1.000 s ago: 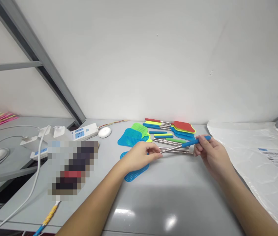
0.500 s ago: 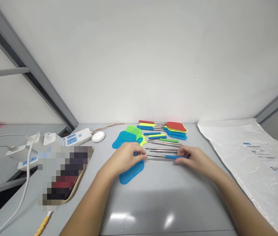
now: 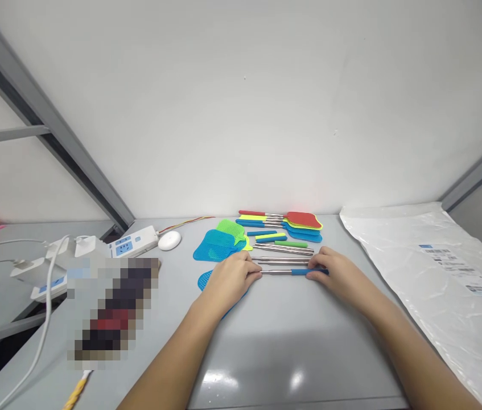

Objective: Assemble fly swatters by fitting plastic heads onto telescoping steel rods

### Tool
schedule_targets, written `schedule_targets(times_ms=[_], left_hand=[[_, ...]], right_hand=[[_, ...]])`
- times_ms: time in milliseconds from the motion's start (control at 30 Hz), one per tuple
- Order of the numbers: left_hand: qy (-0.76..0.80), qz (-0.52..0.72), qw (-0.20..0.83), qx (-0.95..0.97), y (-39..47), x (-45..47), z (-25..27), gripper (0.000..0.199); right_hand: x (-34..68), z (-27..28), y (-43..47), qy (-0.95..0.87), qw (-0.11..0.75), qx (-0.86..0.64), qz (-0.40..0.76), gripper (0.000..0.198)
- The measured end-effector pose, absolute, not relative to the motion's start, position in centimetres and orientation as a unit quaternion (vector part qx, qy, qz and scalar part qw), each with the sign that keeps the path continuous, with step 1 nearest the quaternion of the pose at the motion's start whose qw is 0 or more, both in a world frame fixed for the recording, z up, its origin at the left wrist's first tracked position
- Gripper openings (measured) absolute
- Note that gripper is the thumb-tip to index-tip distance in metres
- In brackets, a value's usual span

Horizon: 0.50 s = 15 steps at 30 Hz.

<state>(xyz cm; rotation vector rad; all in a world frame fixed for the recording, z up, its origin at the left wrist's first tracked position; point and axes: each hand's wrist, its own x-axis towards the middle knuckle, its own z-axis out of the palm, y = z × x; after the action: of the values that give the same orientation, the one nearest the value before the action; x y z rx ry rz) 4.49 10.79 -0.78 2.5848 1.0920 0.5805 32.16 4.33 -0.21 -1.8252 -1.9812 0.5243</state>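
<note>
My right hand (image 3: 330, 269) grips a blue handle (image 3: 300, 272) fitted on a thin metal rod (image 3: 278, 273). The rod's left end is pinched by my left hand (image 3: 238, 273), which also covers much of a blue perforated swatter head (image 3: 204, 279). Whether rod and head are joined is hidden. Just behind the rod lie several bare metal rods (image 3: 283, 260). A blue swatter head (image 3: 213, 246) and a green swatter head (image 3: 230, 228) overlap behind my left hand. Loose handles lie beyond the rods, among them a green handle (image 3: 291, 244) and a blue one (image 3: 262, 233).
Whole fly swatters (image 3: 303, 220) are stacked against the wall. At right spreads a white plastic bag (image 3: 437, 285). A power strip (image 3: 134, 241), a round white device (image 3: 169, 240), cables and a pixelated object (image 3: 115, 310) occupy the left side of the grey table (image 3: 292, 364).
My left hand has shifted slightly right along the rod and covers more of the near swatter head. Less bare rod shows between my hands. The right hand keeps its hold on the handle.
</note>
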Motion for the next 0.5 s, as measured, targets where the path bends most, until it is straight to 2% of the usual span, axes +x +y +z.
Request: schedule_targets(times_ms=[233, 367, 500], left_hand=[[0.414, 0.152, 0.1, 0.892, 10.4, 4.8, 0.2, 0.02], [0.421, 0.161, 0.072, 0.89, 7.1, 5.3, 0.7, 0.02], [0.418, 0.179, 0.098, 0.886, 2.2, 5.7, -0.1, 0.027]], right_hand=[[31.6, -0.2, 4.2, -0.718, 0.189, -0.655, 0.14, 0.014], [31.2, -0.5, 3.1, -0.715, 0.2, -0.669, 0.034, 0.029], [30.3, -1.5, 0.0, -0.704, 0.205, -0.68, -0.024, 0.039]])
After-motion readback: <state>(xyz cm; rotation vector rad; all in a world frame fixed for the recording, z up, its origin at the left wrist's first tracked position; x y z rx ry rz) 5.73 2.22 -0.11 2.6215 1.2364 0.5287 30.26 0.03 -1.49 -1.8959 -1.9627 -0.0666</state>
